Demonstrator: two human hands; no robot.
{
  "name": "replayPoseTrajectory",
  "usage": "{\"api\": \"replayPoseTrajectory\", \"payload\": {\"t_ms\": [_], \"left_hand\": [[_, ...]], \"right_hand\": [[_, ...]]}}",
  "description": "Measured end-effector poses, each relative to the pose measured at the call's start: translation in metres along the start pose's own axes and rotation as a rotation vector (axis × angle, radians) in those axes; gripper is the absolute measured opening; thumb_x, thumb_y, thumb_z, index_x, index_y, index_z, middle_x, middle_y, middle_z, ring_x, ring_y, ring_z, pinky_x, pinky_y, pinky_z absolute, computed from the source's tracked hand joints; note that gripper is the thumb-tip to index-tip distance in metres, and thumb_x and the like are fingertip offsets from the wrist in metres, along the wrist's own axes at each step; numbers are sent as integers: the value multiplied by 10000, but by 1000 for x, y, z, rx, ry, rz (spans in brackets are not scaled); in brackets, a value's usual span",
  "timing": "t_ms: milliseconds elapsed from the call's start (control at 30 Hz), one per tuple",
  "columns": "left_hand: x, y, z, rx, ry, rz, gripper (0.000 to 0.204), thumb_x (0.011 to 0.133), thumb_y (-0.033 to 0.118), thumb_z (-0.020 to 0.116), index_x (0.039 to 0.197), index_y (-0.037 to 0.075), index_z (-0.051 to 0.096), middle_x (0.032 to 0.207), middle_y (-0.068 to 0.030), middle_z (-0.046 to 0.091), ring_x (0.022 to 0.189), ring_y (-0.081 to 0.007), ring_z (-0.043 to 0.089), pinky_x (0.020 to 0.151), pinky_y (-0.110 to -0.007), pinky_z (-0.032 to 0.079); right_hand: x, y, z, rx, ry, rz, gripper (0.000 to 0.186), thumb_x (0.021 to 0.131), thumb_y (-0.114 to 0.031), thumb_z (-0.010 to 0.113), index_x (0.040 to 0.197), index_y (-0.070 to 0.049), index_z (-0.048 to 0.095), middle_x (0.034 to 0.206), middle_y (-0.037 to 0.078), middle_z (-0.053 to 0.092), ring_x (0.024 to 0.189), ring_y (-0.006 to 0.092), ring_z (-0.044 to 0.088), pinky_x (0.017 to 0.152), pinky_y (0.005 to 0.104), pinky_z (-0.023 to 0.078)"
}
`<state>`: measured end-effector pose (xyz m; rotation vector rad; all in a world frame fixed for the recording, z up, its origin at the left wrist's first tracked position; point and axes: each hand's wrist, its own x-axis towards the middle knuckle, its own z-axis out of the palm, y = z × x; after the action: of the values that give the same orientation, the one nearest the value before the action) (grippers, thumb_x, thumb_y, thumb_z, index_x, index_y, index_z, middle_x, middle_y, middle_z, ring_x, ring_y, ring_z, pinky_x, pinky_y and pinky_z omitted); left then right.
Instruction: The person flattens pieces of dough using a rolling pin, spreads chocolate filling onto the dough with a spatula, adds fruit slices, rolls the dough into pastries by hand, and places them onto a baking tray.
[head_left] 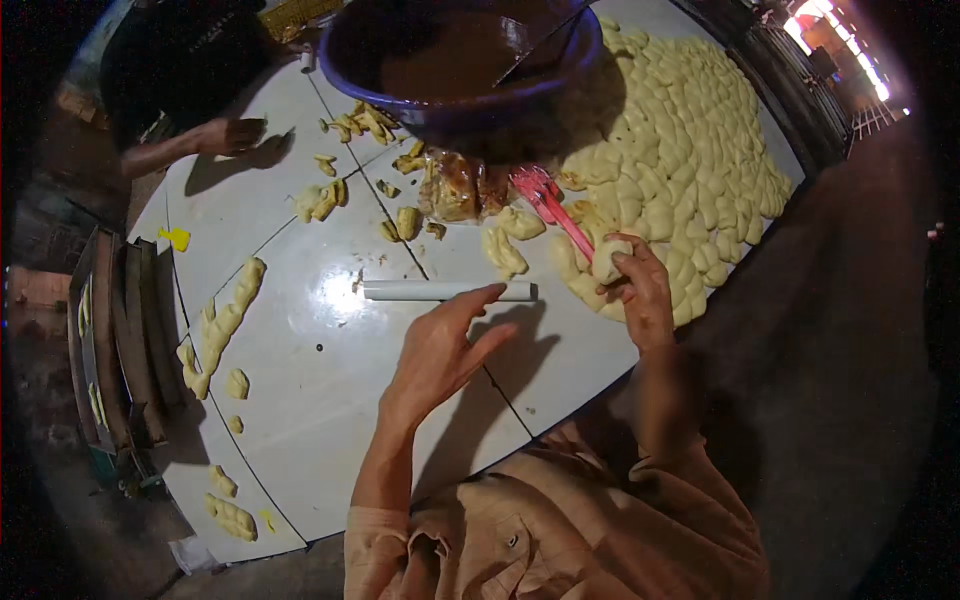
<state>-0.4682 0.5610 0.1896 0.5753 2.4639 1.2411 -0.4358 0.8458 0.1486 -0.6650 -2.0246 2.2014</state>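
My right hand pinches a pale dough piece at the near edge of a broad spread of dough pieces. My left hand hovers with fingers apart over the tiled table, its forefinger by a white tube-like rolling pin; whether they touch I cannot tell. Just beyond the right hand lies a pink spatula, its head against a clear plastic bag smeared with brown. Two loose dough lumps rest left of the spatula's handle.
A large blue basin of brown filling stands at the back, a utensil leaning in it. Dough scraps lie along the left. At the far left is a co-worker's hand. Stacked trays stand beyond the table's left edge.
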Motion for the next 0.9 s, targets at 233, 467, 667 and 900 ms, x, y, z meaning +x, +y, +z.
{"api": "replayPoseTrajectory", "payload": {"t_ms": [233,467,667,900], "left_hand": [[1,-1,35,-426,20,-217,405,904,280,767,1185,-3,694,988,-150,747,838,-191,709,744,-334,569],[-139,-53,-8,-565,247,-486,400,891,140,753,1260,11,670,1020,-103,741,898,-152,688,816,-307,558],[-257,-86,-48,-695,570,-562,606,936,95,736,1479,11,482,1068,-85,720,954,-127,685,834,-283,559],[-319,-119,-48,289,637,-518,526,967,205,688,1436,28,529,1301,-187,647,1215,-302,624,1042,-521,460]], "right_hand": [[-40,14,62,-120,-390,285,353,1026,-306,591,1262,-51,654,998,80,724,789,131,696,772,288,560],[-89,68,150,-315,-740,45,301,947,-152,714,1226,-75,633,1028,110,736,970,186,735,840,318,579],[-156,74,250,-327,-1080,-56,280,983,-278,657,1197,-97,658,1026,143,739,920,296,750,798,381,587],[-196,94,286,-995,-937,-699,434,902,-358,712,1241,-94,653,1343,122,614,1094,273,668,791,406,567]]}}
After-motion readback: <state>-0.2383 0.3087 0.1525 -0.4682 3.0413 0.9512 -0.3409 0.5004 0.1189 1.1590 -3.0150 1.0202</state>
